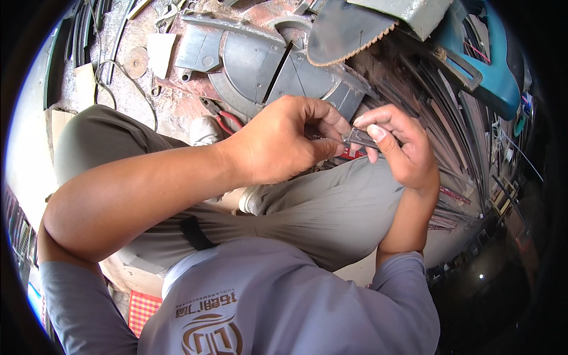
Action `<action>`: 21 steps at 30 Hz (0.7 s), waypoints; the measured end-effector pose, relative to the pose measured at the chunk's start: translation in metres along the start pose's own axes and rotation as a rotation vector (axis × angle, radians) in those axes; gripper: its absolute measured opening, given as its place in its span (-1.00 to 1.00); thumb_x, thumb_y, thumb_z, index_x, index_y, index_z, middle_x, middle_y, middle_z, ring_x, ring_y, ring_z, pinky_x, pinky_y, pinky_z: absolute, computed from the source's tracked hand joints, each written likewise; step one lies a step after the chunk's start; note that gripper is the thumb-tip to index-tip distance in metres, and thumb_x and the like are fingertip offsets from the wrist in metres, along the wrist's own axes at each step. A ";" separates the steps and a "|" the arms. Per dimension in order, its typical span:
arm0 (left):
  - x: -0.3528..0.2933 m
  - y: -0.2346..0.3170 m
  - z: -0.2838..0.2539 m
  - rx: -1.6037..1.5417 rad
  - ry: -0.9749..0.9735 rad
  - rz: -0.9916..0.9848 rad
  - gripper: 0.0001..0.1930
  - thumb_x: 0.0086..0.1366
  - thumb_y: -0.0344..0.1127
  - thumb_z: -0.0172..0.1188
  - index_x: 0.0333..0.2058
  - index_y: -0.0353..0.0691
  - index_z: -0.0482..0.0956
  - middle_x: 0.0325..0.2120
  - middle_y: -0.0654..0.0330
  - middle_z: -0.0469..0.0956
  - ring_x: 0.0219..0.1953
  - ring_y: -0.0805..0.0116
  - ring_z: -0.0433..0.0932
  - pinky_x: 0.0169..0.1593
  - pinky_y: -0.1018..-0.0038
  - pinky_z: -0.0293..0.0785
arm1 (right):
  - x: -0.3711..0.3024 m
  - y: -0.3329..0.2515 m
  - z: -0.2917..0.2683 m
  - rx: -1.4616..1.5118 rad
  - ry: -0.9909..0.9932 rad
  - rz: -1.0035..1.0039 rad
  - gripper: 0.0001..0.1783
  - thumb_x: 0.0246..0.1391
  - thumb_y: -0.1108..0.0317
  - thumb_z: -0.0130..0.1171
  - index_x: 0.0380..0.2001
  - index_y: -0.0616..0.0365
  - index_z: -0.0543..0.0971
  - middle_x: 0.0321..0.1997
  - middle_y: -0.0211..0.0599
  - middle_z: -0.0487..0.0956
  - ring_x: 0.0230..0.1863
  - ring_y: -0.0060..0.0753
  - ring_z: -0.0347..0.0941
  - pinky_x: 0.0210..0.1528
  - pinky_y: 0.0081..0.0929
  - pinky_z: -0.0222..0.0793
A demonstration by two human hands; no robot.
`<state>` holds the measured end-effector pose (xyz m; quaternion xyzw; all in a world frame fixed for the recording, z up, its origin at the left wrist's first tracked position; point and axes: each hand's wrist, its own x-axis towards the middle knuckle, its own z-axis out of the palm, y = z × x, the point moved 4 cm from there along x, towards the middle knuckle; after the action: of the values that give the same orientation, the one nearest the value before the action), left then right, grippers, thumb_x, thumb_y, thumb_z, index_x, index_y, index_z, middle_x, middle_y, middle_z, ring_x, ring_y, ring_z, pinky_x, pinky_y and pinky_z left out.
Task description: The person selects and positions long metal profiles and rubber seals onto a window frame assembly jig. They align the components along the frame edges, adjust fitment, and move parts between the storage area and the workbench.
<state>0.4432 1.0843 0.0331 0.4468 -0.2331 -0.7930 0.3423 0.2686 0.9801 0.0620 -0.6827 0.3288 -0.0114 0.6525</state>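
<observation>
In front of my knees my two hands come close together. My right hand pinches a short dark piece of metal profile between thumb and fingers. The fingers of my left hand are closed at the near end of that piece, thumb against fingertips. Whatever lies in the left fingertips is too small to make out. Just beyond the left wrist, red-handled pliers lie beside my shoe.
A mitre saw's grey base stands ahead, its toothed blade raised at the right above it. Long dark strips are piled on the right. An adjustable wrench, a round disc and a cable lie at the far left.
</observation>
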 end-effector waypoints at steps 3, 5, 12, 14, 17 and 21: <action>0.000 0.000 0.002 0.012 -0.005 -0.012 -0.77 0.35 -0.50 0.29 -0.04 -0.39 0.57 -0.23 0.20 0.64 -0.10 0.48 0.61 0.04 0.52 0.56 | 0.001 0.004 0.003 0.078 0.015 0.034 -0.86 0.34 0.53 0.02 -0.11 0.30 0.53 -0.23 -0.29 0.59 -0.48 -0.64 0.40 -0.42 -0.61 0.36; 0.001 0.000 0.003 0.031 -0.001 -0.016 -0.78 0.36 -0.48 0.30 -0.05 -0.39 0.58 -0.23 0.20 0.64 -0.12 0.49 0.61 0.03 0.53 0.55 | 0.004 0.006 0.004 0.116 0.004 0.039 -0.87 0.34 0.55 0.00 -0.11 0.28 0.50 -0.19 -0.30 0.56 -0.45 -0.65 0.40 -0.42 -0.62 0.35; 0.008 -0.002 0.002 0.061 0.019 -0.075 -0.81 0.40 -0.38 0.29 -0.11 -0.38 0.62 -0.27 0.21 0.68 -0.18 0.53 0.61 -0.04 0.57 0.53 | 0.006 0.008 0.006 0.158 -0.007 0.053 -0.86 0.34 0.60 -0.05 -0.09 0.27 0.46 -0.16 -0.29 0.53 -0.43 -0.66 0.40 -0.42 -0.64 0.34; 0.009 -0.004 0.001 0.043 0.024 -0.090 -0.81 0.41 -0.36 0.27 -0.13 -0.38 0.63 -0.29 0.21 0.68 -0.20 0.54 0.60 -0.06 0.58 0.53 | 0.008 0.009 0.006 0.160 0.004 0.061 -0.86 0.34 0.59 -0.04 -0.09 0.27 0.46 -0.18 -0.31 0.53 -0.44 -0.65 0.41 -0.43 -0.64 0.34; 0.010 -0.006 -0.003 0.052 0.035 -0.112 -0.82 0.43 -0.34 0.24 -0.16 -0.38 0.63 -0.32 0.21 0.68 -0.23 0.54 0.59 -0.09 0.58 0.52 | 0.011 0.007 0.004 0.140 -0.034 0.101 -0.87 0.34 0.54 0.00 -0.10 0.27 0.47 -0.25 -0.34 0.55 -0.45 -0.65 0.43 -0.44 -0.63 0.34; 0.011 -0.009 -0.011 0.060 0.113 -0.092 -0.80 0.37 -0.33 0.25 -0.20 -0.40 0.63 -0.34 0.22 0.66 -0.33 0.52 0.57 -0.17 0.55 0.52 | 0.016 0.006 -0.002 0.061 -0.151 0.157 -0.77 0.34 0.34 0.14 -0.07 0.28 0.52 -0.21 -0.35 0.55 -0.32 -0.56 0.50 -0.29 -0.54 0.45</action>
<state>0.4455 1.0818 0.0156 0.5110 -0.2162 -0.7742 0.3046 0.2773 0.9714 0.0507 -0.6336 0.3307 0.0813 0.6947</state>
